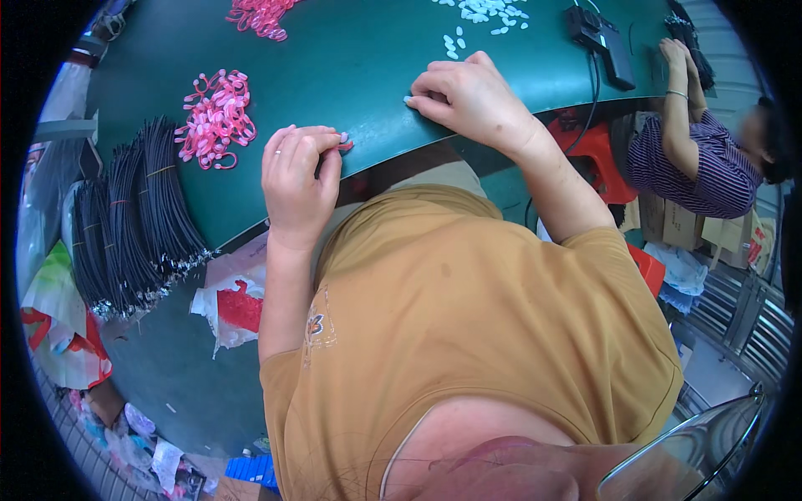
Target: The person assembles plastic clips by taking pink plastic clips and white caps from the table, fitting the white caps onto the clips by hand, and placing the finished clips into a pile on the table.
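Observation:
My left hand [301,171], with a ring on one finger, is closed near the table's front edge. Between its thumb and fingertips is a small red loop piece [345,144], mostly hidden by the fingers. To the right, my right hand [472,100] pinches a tiny whitish plastic piece [408,99] at its fingertips. The two hands are apart. Left of my left hand lies a pile of red and pink loop pieces [219,117] with pale tips. Small white oval pieces [480,10] are scattered beyond my right hand.
The green table [359,67] bears another red loop pile [261,17] at the back, bundles of black cables [125,217] at left and a black device with a cord [606,46] at right. A red stool [595,159] stands below. A co-worker [697,150] in stripes handles black cables [692,42].

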Available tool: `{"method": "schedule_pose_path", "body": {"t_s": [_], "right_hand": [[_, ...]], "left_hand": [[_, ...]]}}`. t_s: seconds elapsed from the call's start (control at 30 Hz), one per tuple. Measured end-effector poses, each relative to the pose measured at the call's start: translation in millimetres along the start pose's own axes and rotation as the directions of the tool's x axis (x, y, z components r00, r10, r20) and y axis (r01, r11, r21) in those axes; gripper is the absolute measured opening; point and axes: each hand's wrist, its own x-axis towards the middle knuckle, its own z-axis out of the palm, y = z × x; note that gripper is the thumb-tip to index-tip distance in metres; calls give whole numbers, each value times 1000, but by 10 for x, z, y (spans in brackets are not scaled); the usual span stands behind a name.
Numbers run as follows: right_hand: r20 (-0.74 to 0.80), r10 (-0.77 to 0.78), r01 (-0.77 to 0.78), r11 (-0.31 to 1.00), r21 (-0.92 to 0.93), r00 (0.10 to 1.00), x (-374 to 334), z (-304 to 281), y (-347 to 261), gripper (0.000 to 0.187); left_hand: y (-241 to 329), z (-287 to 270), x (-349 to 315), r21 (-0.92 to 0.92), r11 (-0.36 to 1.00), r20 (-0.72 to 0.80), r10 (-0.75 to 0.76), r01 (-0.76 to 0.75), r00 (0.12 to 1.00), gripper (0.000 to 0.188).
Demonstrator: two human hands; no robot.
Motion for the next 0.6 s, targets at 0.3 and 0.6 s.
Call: {"method": "schedule_pose_path", "body": {"t_s": [0.3, 0.6], "right_hand": [[16, -169, 170, 982, -79, 985, 36, -187, 240, 18], [4, -488, 487, 871, -66, 873, 194, -142, 384, 19]], "left_hand": [[5, 15, 11, 8, 1000, -31, 20, -20, 999, 19], [5, 24, 21, 22, 1000, -32, 21, -20, 999, 21]]}}
